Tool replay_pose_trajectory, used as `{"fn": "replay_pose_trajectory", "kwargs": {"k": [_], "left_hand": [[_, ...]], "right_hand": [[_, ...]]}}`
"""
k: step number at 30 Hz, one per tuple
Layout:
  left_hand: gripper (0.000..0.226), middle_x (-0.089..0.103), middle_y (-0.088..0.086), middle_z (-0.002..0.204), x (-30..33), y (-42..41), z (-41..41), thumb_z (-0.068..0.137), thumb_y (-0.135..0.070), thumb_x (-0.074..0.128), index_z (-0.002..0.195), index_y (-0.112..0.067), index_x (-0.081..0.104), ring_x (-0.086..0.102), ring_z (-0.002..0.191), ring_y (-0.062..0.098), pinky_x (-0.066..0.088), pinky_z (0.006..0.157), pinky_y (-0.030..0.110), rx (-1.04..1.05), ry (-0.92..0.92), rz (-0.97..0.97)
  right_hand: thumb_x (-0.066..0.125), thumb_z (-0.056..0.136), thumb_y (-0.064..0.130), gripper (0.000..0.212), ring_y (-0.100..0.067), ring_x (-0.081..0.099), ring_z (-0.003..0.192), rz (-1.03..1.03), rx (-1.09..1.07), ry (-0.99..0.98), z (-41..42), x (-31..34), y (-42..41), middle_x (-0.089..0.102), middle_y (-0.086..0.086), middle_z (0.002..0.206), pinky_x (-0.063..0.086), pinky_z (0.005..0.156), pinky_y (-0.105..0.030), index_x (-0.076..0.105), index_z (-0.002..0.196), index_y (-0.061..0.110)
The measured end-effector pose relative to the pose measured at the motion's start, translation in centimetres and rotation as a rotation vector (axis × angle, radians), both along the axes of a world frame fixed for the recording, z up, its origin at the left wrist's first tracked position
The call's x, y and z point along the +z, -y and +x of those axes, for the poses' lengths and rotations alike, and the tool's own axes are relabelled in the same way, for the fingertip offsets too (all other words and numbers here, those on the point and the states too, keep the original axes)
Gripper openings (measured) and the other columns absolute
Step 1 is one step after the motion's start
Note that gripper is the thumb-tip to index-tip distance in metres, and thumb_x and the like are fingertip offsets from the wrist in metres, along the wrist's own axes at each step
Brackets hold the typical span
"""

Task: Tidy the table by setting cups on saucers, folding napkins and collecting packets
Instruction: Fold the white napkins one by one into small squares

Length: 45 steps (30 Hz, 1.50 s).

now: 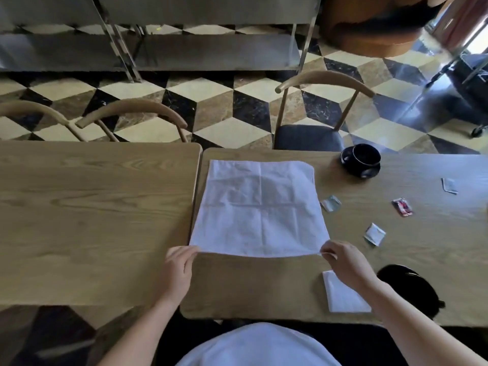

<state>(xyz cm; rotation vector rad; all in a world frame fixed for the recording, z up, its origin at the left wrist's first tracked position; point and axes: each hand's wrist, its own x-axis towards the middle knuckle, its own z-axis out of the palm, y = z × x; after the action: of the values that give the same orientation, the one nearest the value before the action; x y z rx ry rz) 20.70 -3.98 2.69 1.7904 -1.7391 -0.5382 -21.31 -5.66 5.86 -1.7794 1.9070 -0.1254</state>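
Observation:
A large white napkin (258,207) lies spread flat on the wooden table (264,286). My left hand (178,268) pinches its near left corner and my right hand (343,260) pinches its near right corner, lifting the near edge slightly. A folded white napkin (343,294) lies by my right wrist. A black cup (365,157) stands on a black saucer (346,161) at the far right. Several small packets lie scattered on the right: a grey one (330,203), a red one (402,206), a white one (374,233) and another (449,185).
A second wooden table (92,220) adjoins on the left. Wooden chairs (317,107) stand along the far side. A dark round object (406,286) sits at the near right edge behind my right forearm. Checkered floor lies beyond.

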Motion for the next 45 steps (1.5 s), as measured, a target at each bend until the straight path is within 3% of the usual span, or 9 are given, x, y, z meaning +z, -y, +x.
{"fn": "replay_pose_trajectory", "kwargs": {"k": [6,10,14,18,23,29,37,42,45], "left_hand": [[0.019,0.074,-0.003,0.097,-2.5,-3.0,0.8,0.098,-0.016,0.059,0.105,-0.013,0.077,0.058,0.105,0.021,0.046,0.088,0.033,-0.101,0.15,0.449],[0.014,0.059,-0.001,0.087,-1.9,-1.1,1.0,0.096,-0.025,0.059,0.093,-0.027,0.072,0.058,0.086,0.017,0.043,0.071,0.029,-0.014,0.061,0.563],[0.015,0.067,0.008,0.075,-0.3,4.3,0.4,0.096,-0.02,0.06,0.082,-0.019,0.067,0.061,0.075,0.028,0.039,0.062,0.027,0.098,-0.175,0.496],[0.017,0.065,-0.003,0.077,2.6,10.4,-1.1,0.096,-0.031,0.058,0.093,-0.017,0.068,0.058,0.074,0.014,0.043,0.068,0.032,0.188,-0.389,0.353],[0.016,0.065,-0.018,0.071,8.2,19.1,-2.9,0.091,-0.041,0.058,0.081,-0.032,0.066,0.054,0.062,-0.005,0.042,0.055,0.017,0.2,-0.474,0.168],[0.015,0.064,-0.018,0.074,18.5,28.2,-3.6,0.089,-0.043,0.06,0.075,-0.047,0.065,0.058,0.073,0.002,0.046,0.069,0.031,0.176,-0.539,-0.101],[0.012,0.064,-0.015,0.08,20.5,26.4,-1.5,0.087,-0.049,0.062,0.084,-0.041,0.069,0.057,0.079,0.003,0.045,0.075,0.03,0.123,-0.544,-0.208],[0.013,0.067,-0.011,0.087,15.9,20.7,-0.6,0.086,-0.05,0.063,0.09,-0.041,0.072,0.06,0.09,0.013,0.052,0.09,0.043,0.107,-0.578,-0.058],[0.009,0.068,-0.02,0.078,12.2,16.7,-0.3,0.09,-0.04,0.065,0.088,-0.038,0.074,0.059,0.079,0.0,0.048,0.08,0.032,0.127,-0.598,0.015]], "right_hand": [[0.065,0.096,0.03,0.021,-0.022,0.06,0.085,0.178,-0.078,-0.017,0.3,-3.9,-3.4,0.069,0.002,0.083,0.049,0.074,-0.039,0.071,0.082,0.016],[0.064,0.094,0.021,0.021,-0.023,0.056,0.076,0.197,-0.169,0.036,0.2,-3.9,-2.2,0.062,0.003,0.072,0.04,0.059,-0.031,0.066,0.075,0.013],[0.067,0.088,0.016,0.003,-0.021,0.056,0.076,0.136,-0.315,0.13,-0.7,-2.1,2.0,0.063,0.005,0.076,0.036,0.059,-0.029,0.067,0.085,0.017],[0.072,0.087,0.015,0.008,-0.013,0.048,0.054,0.033,-0.43,0.319,-2.0,0.4,6.7,0.057,0.002,0.064,0.032,0.048,-0.027,0.068,0.081,0.013],[0.072,0.089,0.024,0.01,-0.016,0.048,0.062,-0.144,-0.456,0.383,-2.7,5.5,15.4,0.055,0.004,0.069,0.037,0.057,-0.029,0.066,0.087,0.015],[0.068,0.088,0.029,0.013,-0.011,0.055,0.066,-0.47,-0.475,0.475,-2.3,14.9,24.7,0.063,0.0,0.079,0.042,0.058,-0.024,0.069,0.096,0.02],[0.072,0.087,0.03,0.005,-0.004,0.054,0.059,-0.518,-0.41,0.509,-2.3,17.0,22.4,0.064,0.003,0.075,0.041,0.056,-0.025,0.069,0.088,0.025],[0.077,0.083,0.026,0.011,-0.002,0.055,0.058,-0.421,-0.462,0.591,-2.6,12.3,17.4,0.066,0.012,0.068,0.044,0.06,-0.025,0.07,0.076,0.03],[0.078,0.084,0.023,0.013,0.002,0.05,0.048,-0.359,-0.452,0.586,-2.8,9.0,12.9,0.062,0.02,0.058,0.037,0.049,-0.015,0.071,0.079,0.032]]}}
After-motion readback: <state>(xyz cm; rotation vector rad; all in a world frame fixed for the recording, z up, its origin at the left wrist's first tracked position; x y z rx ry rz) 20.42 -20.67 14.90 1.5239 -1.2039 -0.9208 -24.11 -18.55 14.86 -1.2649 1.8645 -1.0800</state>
